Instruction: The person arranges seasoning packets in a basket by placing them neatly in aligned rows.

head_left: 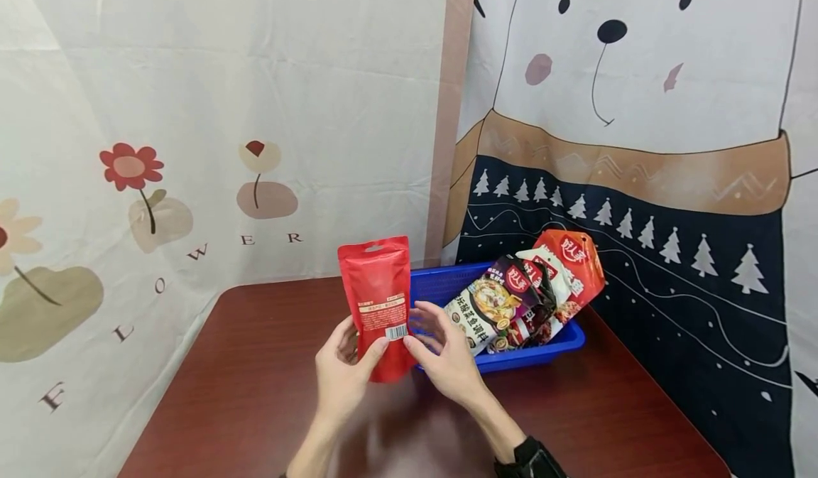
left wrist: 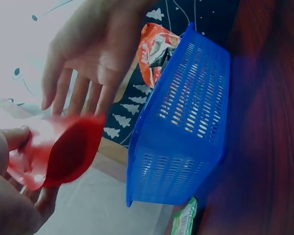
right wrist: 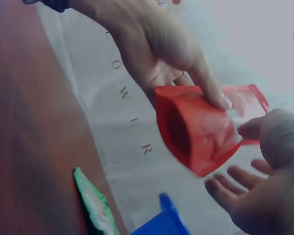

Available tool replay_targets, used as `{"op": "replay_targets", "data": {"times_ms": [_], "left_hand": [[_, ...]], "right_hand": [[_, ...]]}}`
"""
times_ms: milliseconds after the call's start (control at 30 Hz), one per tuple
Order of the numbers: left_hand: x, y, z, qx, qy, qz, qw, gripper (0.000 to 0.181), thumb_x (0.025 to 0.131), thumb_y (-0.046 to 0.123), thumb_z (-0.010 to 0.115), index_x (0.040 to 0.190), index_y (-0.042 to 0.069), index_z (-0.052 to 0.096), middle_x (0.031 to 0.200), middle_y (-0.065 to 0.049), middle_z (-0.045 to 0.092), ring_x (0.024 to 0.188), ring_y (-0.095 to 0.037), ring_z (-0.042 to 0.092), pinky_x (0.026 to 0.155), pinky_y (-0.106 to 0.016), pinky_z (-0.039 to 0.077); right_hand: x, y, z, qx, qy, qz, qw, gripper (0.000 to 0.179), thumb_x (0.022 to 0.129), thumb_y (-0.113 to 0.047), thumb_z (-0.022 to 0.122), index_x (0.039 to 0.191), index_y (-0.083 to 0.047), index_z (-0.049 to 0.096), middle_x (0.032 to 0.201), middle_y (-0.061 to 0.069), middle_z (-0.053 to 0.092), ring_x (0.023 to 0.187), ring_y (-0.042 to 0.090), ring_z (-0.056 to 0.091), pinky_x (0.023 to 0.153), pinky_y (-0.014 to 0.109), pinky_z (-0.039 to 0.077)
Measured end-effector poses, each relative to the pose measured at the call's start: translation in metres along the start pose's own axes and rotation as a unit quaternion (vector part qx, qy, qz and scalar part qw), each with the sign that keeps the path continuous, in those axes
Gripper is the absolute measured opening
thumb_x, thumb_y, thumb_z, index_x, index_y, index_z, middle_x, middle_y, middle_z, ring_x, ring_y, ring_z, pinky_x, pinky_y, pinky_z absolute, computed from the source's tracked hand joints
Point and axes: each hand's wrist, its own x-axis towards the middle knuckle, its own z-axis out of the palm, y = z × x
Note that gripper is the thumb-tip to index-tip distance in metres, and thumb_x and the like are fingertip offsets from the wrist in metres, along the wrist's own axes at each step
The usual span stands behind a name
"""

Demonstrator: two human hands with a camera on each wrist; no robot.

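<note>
A red stand-up pouch is held upright over the table, its printed label and barcode towards the head camera. My left hand grips its lower left side, thumb across the front and fingers behind. At the pouch's right edge is my right hand, thumb tip close to the barcode. In the right wrist view the right hand's fingers are spread apart from the pouch. The pouch's folded bottom shows in the left wrist view.
A blue perforated basket stands behind the right hand. Inside lean a purple and white seasoning packet, an orange-red packet and others. A green packet lies on the brown table near the basket. Printed cloths hang behind.
</note>
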Motion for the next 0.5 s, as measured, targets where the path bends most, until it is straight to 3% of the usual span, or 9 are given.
{"op": "replay_targets", "data": {"times_ms": [133, 200, 267, 367, 500], "left_hand": [[-0.003, 0.000, 0.006, 0.033, 0.056, 0.066, 0.9957, 0.057, 0.088, 0.010, 0.098, 0.141, 0.018, 0.078, 0.122, -0.010, 0.087, 0.095, -0.005, 0.079, 0.078, -0.020, 0.066], [-0.004, 0.000, 0.010, 0.055, 0.081, 0.119, 0.9880, 0.056, 0.086, 0.009, 0.099, 0.138, 0.019, 0.080, 0.117, -0.009, 0.087, 0.090, -0.005, 0.076, 0.075, -0.017, 0.064], [-0.003, 0.000, 0.014, 0.073, 0.105, 0.182, 0.9750, 0.056, 0.083, 0.005, 0.100, 0.134, 0.016, 0.081, 0.117, -0.009, 0.086, 0.090, -0.008, 0.076, 0.078, -0.014, 0.063], [0.000, -0.002, 0.020, 0.107, 0.137, 0.284, 0.9430, 0.053, 0.078, -0.002, 0.101, 0.127, 0.010, 0.084, 0.118, -0.012, 0.085, 0.095, -0.017, 0.075, 0.084, -0.011, 0.059], [0.006, -0.004, 0.025, 0.154, 0.176, 0.395, 0.8883, 0.047, 0.072, -0.007, 0.097, 0.116, 0.003, 0.086, 0.112, -0.015, 0.086, 0.089, -0.029, 0.071, 0.082, -0.025, 0.052]], "right_hand": [[0.000, -0.012, 0.003, -0.012, 0.049, -0.026, 0.9984, 0.059, 0.102, -0.006, 0.081, 0.157, -0.005, 0.059, 0.158, 0.017, 0.066, 0.148, 0.040, 0.065, 0.122, 0.047, 0.057], [0.001, -0.019, 0.004, -0.015, 0.065, -0.030, 0.9973, 0.060, 0.103, -0.007, 0.081, 0.157, -0.005, 0.058, 0.159, 0.015, 0.066, 0.149, 0.037, 0.065, 0.123, 0.045, 0.055], [0.001, -0.026, 0.005, -0.007, 0.075, -0.024, 0.9969, 0.061, 0.103, -0.009, 0.081, 0.159, -0.007, 0.057, 0.161, 0.014, 0.065, 0.150, 0.035, 0.065, 0.124, 0.045, 0.055], [0.001, -0.037, 0.005, 0.010, 0.080, -0.007, 0.9968, 0.062, 0.105, -0.015, 0.080, 0.162, -0.008, 0.055, 0.161, 0.014, 0.066, 0.149, 0.036, 0.066, 0.123, 0.050, 0.055], [0.002, -0.048, 0.007, 0.034, 0.074, 0.032, 0.9962, 0.065, 0.106, -0.025, 0.080, 0.163, -0.008, 0.054, 0.160, 0.015, 0.067, 0.146, 0.039, 0.069, 0.121, 0.053, 0.058]]}}
